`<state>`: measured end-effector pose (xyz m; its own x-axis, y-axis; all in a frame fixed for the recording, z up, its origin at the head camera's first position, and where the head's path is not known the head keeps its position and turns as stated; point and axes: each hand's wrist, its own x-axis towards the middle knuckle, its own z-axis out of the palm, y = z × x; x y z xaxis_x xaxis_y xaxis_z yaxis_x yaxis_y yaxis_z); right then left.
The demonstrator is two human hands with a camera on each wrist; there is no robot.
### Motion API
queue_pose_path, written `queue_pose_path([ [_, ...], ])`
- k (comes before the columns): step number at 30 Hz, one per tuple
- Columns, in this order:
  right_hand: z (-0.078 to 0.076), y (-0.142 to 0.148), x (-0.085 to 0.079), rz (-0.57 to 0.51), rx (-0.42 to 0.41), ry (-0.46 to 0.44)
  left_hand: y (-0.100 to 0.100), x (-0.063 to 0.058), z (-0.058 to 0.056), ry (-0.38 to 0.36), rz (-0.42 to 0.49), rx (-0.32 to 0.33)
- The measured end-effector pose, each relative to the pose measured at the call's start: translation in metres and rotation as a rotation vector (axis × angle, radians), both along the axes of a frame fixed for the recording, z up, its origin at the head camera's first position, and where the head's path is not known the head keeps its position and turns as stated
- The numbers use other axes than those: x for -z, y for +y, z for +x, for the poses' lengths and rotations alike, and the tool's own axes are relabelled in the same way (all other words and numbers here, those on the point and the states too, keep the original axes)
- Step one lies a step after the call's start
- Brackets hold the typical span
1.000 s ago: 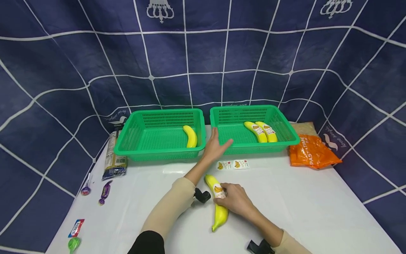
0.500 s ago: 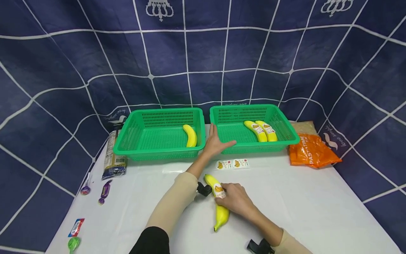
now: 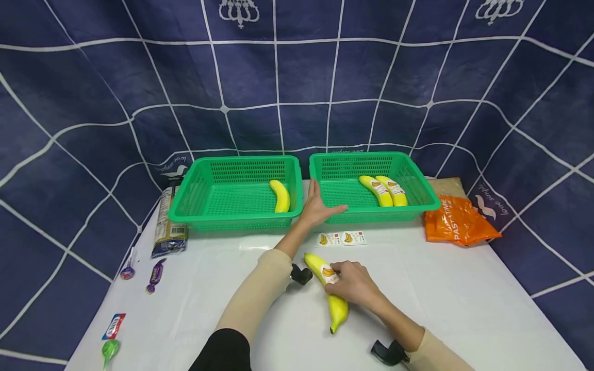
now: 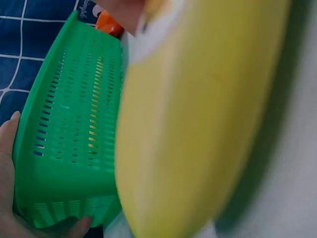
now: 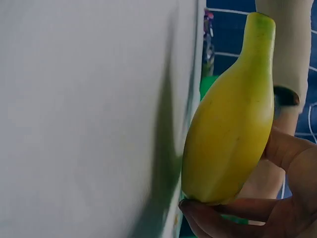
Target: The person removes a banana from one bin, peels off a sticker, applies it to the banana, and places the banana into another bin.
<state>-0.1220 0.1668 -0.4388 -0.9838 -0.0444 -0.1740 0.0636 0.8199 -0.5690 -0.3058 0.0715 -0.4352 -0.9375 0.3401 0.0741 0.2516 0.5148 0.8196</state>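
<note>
My right hand (image 3: 356,284) grips a yellow banana (image 3: 338,307) around its middle, thumb on one side and fingers on the other. A white label (image 3: 328,273) with a banana picture is on its upper side. In the right wrist view, the held banana (image 5: 229,124) shows its stem end, with a shadow on the table beside it. My left hand (image 3: 316,208) is at the near left corner of the right green basket (image 3: 371,215), fingers straight along its side and thumb spread across the front. Two labelled bananas (image 3: 384,191) lie in that basket.
The left green basket (image 3: 232,222) holds one banana (image 3: 280,196) without a visible label. Two stickers (image 3: 341,238) lie before the right basket. An orange pasta bag (image 3: 457,220) is at right; a dark-ended packet (image 3: 169,224) and several sweets, including a purple one (image 3: 155,276), are at left.
My right hand has moved slightly right with the banana, whose stem end has swung to the right. My left hand has moved a little right and forward along the right basket's corner.
</note>
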Motion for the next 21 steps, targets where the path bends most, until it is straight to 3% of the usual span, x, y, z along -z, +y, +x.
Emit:
queue_pose_path([
  [5,-0.005,0.019,-0.013,0.026,0.056,-0.041,0.001,0.001,-0.001,0.000,0.008,-0.012],
  [9,-0.011,0.037,-0.032,0.049,0.054,-0.046,0.001,0.001,0.000,-0.002,0.013,-0.021],
  [21,-0.043,0.084,-0.105,0.139,-0.106,-0.033,0.001,-0.002,0.001,-0.006,0.021,-0.026],
])
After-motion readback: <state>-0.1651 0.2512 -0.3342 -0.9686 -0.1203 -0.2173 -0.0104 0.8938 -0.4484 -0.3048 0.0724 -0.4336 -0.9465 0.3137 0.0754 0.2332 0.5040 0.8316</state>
